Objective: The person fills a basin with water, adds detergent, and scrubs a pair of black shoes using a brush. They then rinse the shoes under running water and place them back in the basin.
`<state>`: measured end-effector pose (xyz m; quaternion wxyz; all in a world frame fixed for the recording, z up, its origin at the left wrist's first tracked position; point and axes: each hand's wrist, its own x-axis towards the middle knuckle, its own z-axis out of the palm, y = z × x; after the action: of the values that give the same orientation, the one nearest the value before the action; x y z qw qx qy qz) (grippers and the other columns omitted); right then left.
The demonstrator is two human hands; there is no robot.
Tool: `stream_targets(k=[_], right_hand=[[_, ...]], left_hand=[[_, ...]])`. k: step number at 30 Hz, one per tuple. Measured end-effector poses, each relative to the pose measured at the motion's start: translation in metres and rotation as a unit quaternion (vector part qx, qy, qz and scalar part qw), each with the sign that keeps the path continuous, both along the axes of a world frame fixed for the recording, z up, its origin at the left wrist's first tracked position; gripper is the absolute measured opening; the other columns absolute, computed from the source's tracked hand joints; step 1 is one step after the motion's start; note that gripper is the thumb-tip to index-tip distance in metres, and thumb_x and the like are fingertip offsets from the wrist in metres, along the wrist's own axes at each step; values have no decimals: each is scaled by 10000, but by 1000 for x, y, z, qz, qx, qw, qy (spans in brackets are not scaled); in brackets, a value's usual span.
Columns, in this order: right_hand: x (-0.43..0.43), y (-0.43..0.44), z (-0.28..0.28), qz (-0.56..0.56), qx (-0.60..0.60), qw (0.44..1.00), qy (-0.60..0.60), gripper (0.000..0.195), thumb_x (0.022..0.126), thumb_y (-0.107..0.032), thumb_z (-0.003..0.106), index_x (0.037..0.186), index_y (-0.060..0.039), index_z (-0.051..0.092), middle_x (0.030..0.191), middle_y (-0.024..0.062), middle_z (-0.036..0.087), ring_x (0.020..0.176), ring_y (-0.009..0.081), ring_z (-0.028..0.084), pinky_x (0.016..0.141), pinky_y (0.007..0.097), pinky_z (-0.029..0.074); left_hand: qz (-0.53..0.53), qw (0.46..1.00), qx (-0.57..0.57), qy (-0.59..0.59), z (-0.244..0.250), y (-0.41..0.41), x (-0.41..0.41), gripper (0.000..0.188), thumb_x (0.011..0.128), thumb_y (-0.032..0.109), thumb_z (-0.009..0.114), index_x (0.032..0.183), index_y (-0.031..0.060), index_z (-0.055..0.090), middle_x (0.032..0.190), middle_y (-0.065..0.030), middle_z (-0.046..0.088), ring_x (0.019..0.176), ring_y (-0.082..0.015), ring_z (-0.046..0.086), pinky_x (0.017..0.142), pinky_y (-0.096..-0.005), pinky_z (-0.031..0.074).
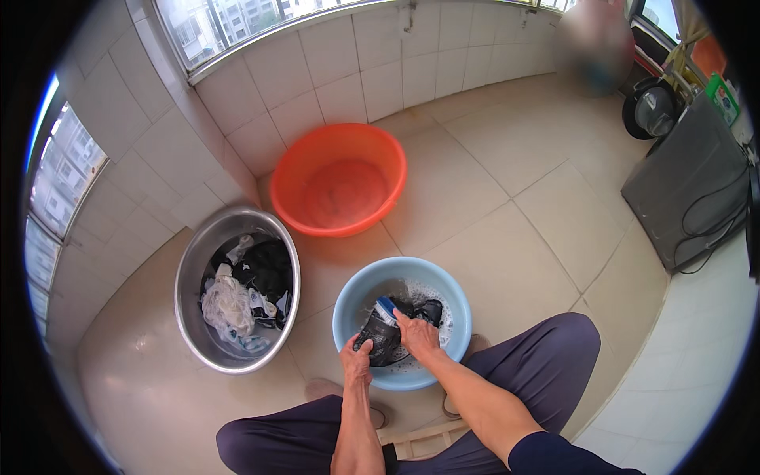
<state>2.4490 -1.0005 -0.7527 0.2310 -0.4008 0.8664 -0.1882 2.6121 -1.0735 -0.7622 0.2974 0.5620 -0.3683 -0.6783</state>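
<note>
A light blue plastic basin (462, 297) with soapy water stands on the floor between my knees. In it lies a dark, wet shoe (380, 335), which my left hand (357, 359) grips at its near left side. My right hand (417, 335) holds a blue scrubbing brush (386, 309) with pale bristles, pressed against the shoe's upper part. Another dark piece (428, 311), perhaps a second shoe, sits at the right in the suds, partly hidden by my right hand.
To the left, a metal basin (181, 314) holds wet dark and white clothes (228, 303). An orange-red plastic basin (338, 184) stands beyond, near the tiled wall (332, 95). A grey cabinet-like box (683, 190) with black cables is at the right. Part of a wooden stool (424, 439) shows below me.
</note>
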Motion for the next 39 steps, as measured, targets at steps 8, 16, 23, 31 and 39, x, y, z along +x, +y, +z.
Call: stream_targets(k=[8,16,23,31,39], right_hand=[[-40,12,-22,-141,54,988,-2,424,956,-139,538,1372,-204,587,1059,229,715,1000,415,696,866,536,546],[-9,-1,-6,-123,1,987,-101,422,977,-237,488,1383,-216,602,1080,247,707,1031,465,664,919,556,522],[79,33,97,24,10,996,-86,450,986,-241,505,1431,-270,563,928,241,717,852,451,696,788,551,558],[-24,14,1,-86,110,989,-42,372,1001,-249,466,1341,-199,609,1030,230,719,927,444,700,808,571,546],[76,31,85,15,10,996,-88,523,963,-180,481,1477,-276,495,942,249,714,895,450,703,817,565,556]], left_hand=[[56,996,-4,-64,6,-5,12,409,777,35,725,1168,-70,668,1001,-118,702,863,-206,673,820,-323,541],[33,990,-44,-131,18,-17,8,444,728,89,745,1132,-82,680,963,-107,702,839,-180,664,786,-309,533],[41,990,-33,-129,18,-21,7,435,718,69,738,1120,-87,680,923,-95,694,755,-176,656,724,-301,538],[-23,992,-69,-102,27,-2,-4,415,759,44,744,1153,-64,676,961,-106,702,826,-182,670,777,-318,555],[10,985,-122,-121,14,-9,-6,349,876,192,733,1089,-83,706,935,-115,711,835,-167,640,779,-322,529]])
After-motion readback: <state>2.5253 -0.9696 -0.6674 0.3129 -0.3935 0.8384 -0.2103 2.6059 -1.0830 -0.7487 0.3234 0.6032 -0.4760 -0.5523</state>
